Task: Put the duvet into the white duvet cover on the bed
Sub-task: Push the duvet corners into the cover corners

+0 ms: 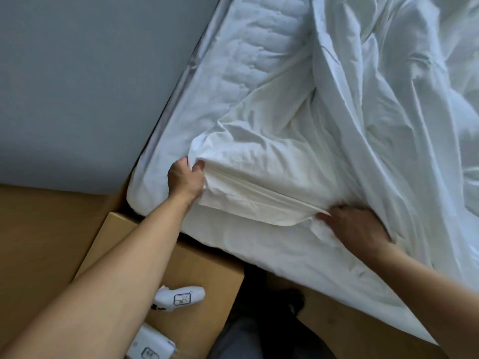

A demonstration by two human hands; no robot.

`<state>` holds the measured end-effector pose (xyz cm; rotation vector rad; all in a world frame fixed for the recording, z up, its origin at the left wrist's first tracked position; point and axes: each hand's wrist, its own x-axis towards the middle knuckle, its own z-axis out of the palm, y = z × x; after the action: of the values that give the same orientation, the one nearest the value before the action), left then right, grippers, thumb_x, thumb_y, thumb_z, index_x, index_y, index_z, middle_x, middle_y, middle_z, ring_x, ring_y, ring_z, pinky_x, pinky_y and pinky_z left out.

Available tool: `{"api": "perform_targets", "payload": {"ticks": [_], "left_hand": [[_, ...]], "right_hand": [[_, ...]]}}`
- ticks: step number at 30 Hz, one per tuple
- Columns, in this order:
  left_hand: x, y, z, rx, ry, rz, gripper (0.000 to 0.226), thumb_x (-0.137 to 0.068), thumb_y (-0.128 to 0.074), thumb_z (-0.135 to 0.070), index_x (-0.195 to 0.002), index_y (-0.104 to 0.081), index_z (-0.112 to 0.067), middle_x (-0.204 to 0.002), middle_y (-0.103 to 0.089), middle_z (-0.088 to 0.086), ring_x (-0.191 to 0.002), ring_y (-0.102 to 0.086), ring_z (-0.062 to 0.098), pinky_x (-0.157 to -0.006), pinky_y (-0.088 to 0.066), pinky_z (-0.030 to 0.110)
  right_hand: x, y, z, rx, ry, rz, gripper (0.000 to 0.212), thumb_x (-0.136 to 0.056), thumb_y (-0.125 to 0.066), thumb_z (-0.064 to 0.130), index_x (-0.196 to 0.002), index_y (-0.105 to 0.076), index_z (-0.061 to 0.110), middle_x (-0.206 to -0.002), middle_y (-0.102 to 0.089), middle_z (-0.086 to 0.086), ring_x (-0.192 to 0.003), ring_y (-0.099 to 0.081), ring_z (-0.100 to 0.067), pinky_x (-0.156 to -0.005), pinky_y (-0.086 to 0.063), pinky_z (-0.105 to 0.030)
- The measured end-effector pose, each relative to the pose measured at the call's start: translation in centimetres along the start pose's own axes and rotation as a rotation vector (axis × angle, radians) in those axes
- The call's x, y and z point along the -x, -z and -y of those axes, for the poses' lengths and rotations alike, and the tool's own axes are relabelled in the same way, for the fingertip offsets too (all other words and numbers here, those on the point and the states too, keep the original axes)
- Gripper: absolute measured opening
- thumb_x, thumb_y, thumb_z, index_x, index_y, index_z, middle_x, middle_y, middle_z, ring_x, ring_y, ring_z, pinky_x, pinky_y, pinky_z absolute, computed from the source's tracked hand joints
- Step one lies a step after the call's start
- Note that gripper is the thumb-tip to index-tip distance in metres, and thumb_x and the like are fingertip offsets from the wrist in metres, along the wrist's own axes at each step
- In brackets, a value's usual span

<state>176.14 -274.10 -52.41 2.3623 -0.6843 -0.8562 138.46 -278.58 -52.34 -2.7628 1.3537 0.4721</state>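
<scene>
Two hands work the near edge of the bed (pixel 233 47). Left hand (pixel 185 181) fingers pinch the cover (pixel 259 164) corner; right hand (pixel 356 228) presses the hem, its fingers' state unclear. Duvet (pixel 388 99) bunches at right. Risk: corner slipping from a loosened pinch.

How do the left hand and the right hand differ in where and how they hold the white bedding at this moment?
The left hand pinches the cream-white fabric corner near the mattress's end, arm stretched out; the right hand grips farther along the same folded edge, by the loose white bedding. The left hand shows thumb and fingers closed on cloth; the right hand lies knuckles up, fingertips tucked under. Both are bare and hold fabric.
</scene>
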Motion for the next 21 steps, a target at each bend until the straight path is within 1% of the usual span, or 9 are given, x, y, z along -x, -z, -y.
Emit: {"api": "perform_targets", "payload": {"ticks": [2, 4, 6, 9, 12, 14, 16, 19, 21], "left_hand": [[0.3, 0.1, 0.2, 0.029, 0.064, 0.046, 0.029, -0.096, -0.060, -0.035, -0.100, -0.067, -0.008, -0.096, -0.070, 0.008, -0.092, -0.065, 0.032, -0.078, -0.054, 0.041], [0.6, 0.9, 0.5, 0.057, 0.139, 0.164, 0.029, -0.087, -0.063, -0.039, -0.100, -0.069, -0.014, -0.099, -0.072, 0.006, -0.094, -0.067, 0.030, -0.086, -0.056, 0.045], [0.4, 1.6, 0.6, -0.084, 0.158, 0.264, 0.033, -0.074, -0.063, -0.044, -0.094, -0.069, -0.019, -0.094, -0.072, 0.002, -0.090, -0.066, 0.027, -0.090, -0.053, 0.045], [-0.2, 1.9, 0.0, -0.460, 0.032, 0.266, 0.028, -0.074, -0.069, -0.046, -0.077, -0.061, -0.019, -0.076, -0.063, -0.002, -0.074, -0.058, 0.019, -0.076, -0.037, 0.036], [-0.5, 1.5, -1.2, -0.370, -0.117, 0.288, 0.022, -0.077, -0.072, -0.038, -0.075, -0.054, -0.025, -0.076, -0.059, -0.006, -0.071, -0.055, 0.014, -0.057, -0.037, 0.029], [-0.7, 1.0, -1.9, -0.256, -0.126, 0.328, 0.019, -0.079, -0.069, -0.044, -0.085, -0.058, -0.029, -0.089, -0.063, -0.010, -0.083, -0.059, 0.014, -0.064, -0.046, 0.030], [-0.9, 0.5, -2.1, -0.154, -0.035, 0.431, 0.037, -0.080, -0.065, -0.059, -0.102, -0.066, -0.030, -0.102, -0.069, -0.008, -0.097, -0.064, 0.018, -0.083, -0.054, 0.036], [-0.8, 0.0, -1.9, -0.072, 0.183, 0.577, 0.081, -0.071, -0.066, -0.082, -0.123, -0.066, -0.021, -0.118, -0.071, -0.001, -0.107, -0.067, 0.022, -0.099, -0.053, 0.040], [-0.7, -0.6, -1.7, -0.163, 0.190, 0.555, 0.087, -0.069, -0.066, -0.084, -0.122, -0.063, -0.015, -0.115, -0.069, 0.000, -0.104, -0.066, 0.022, -0.096, -0.054, 0.039]], "right_hand": [[-0.4, 0.6, 1.9, 0.015, -0.096, 0.092, 0.032, -0.099, -0.056, 0.046, -0.094, -0.071, 0.018, -0.081, -0.075, -0.005, -0.066, -0.072, -0.025, -0.054, -0.049, -0.030], [-0.7, 1.2, 3.7, -0.002, -0.201, 0.134, 0.023, -0.097, -0.056, 0.038, -0.097, -0.067, 0.018, -0.087, -0.074, -0.003, -0.073, -0.072, -0.025, -0.059, -0.053, -0.032], [-0.7, 1.8, 5.4, -0.085, -0.229, 0.008, 0.014, -0.084, -0.067, 0.024, -0.090, -0.064, 0.012, -0.084, -0.069, -0.009, -0.071, -0.067, -0.032, -0.059, -0.051, -0.037], [-1.2, 2.6, 8.5, -0.249, -0.105, -0.295, 0.026, -0.079, -0.068, 0.029, -0.094, -0.061, 0.010, -0.095, -0.061, -0.015, -0.085, -0.058, -0.038, -0.072, -0.044, -0.046], [-3.5, 3.6, 12.3, -0.305, 0.028, -0.418, 0.049, -0.077, -0.072, 0.043, -0.115, -0.063, 0.013, -0.116, -0.058, -0.012, -0.102, -0.052, -0.035, -0.086, -0.041, -0.048], [-5.8, 4.1, 14.3, -0.258, 0.024, -0.315, 0.075, -0.072, -0.076, 0.053, -0.133, -0.055, 0.015, -0.130, -0.053, -0.014, -0.115, -0.050, -0.036, -0.096, -0.038, -0.050], [-8.2, 4.2, 14.8, -0.203, -0.043, -0.163, 0.085, -0.075, -0.074, 0.060, -0.143, -0.045, 0.019, -0.133, -0.052, -0.014, -0.118, -0.051, -0.037, -0.096, -0.040, -0.050], [-10.5, 3.6, 14.0, -0.204, -0.065, -0.009, 0.059, -0.089, -0.064, 0.056, -0.132, -0.051, 0.019, -0.116, -0.063, -0.010, -0.101, -0.062, -0.034, -0.081, -0.046, -0.042], [-10.6, 3.1, 13.5, -0.284, -0.026, 0.017, 0.042, -0.093, -0.059, 0.054, -0.117, -0.059, 0.019, -0.107, -0.069, -0.007, -0.093, -0.066, -0.032, -0.070, -0.041, -0.037]]}}
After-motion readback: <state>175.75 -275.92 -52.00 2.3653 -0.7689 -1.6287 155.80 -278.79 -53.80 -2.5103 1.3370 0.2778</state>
